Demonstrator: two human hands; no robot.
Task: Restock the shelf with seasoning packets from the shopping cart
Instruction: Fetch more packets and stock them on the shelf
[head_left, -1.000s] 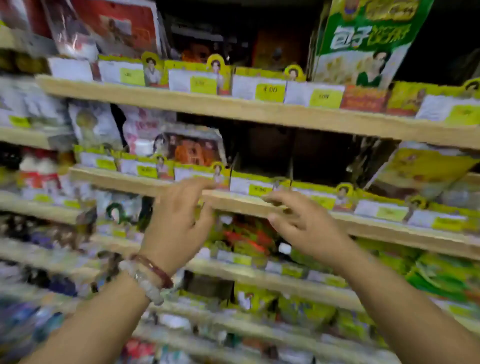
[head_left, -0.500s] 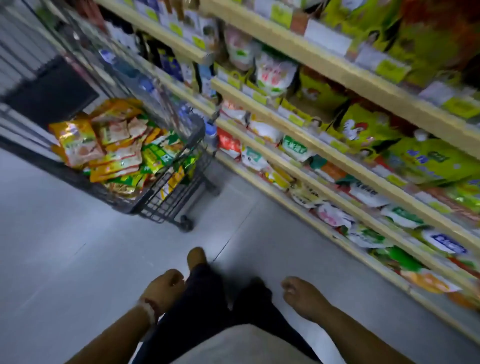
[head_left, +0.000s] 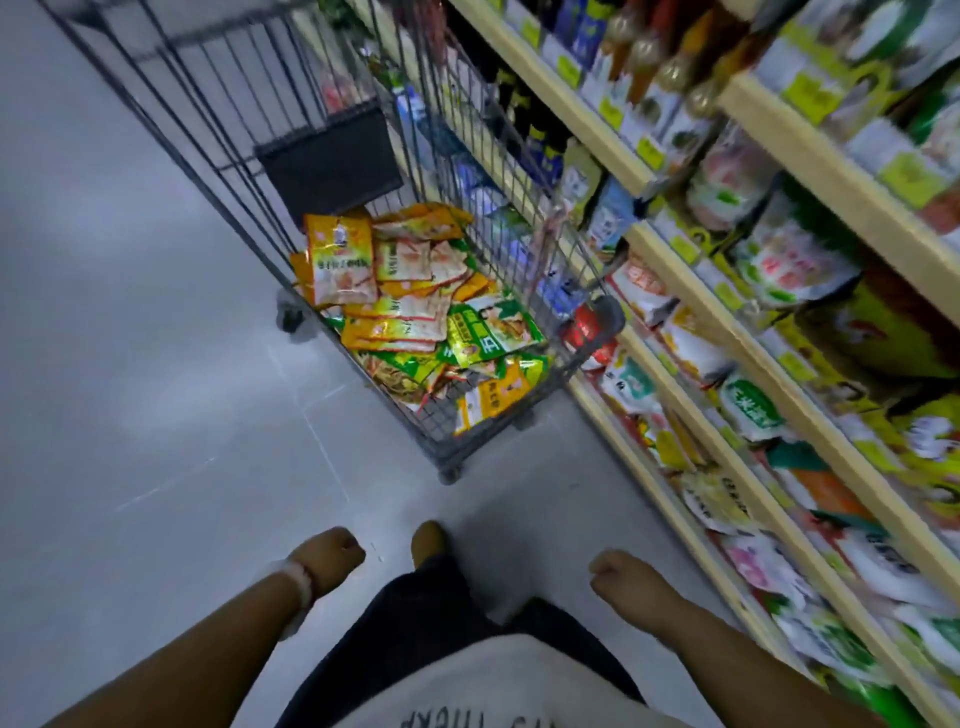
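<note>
1. Nearest the camera, both hands hang low at the person's sides, one on each side of the dark trousers. The left hand (head_left: 330, 558) has its fingers loosely curled and nothing in them; there is a pale band at the wrist.
2. The right hand (head_left: 626, 579) is the same story: fingers loosely curled under, empty, touching nothing.
3. One foot (head_left: 428, 540) points ahead over the grey floor (head_left: 156, 415), toward the cart.
4. Ahead and slightly right of centre stands the cart (head_left: 452, 452), its near corner well apart from both hands. It sits just beside the shelf (head_left: 810, 410), which runs along the person's right.
5. The packets (head_left: 415, 312) lie heaped flat in the cart's bottom, orange ones further back, green ones nearer. The pile stretches away from the person along the cart's length.
6. Here is what matters: the packets lie forward of both hands and lower inside the wire walls, so I'd judge a step in and a reach down over the rim is needed.
7. Neither hand looks clearly nearer; the right sits on the shelf side, likely the handier one for placing afterwards.
</note>
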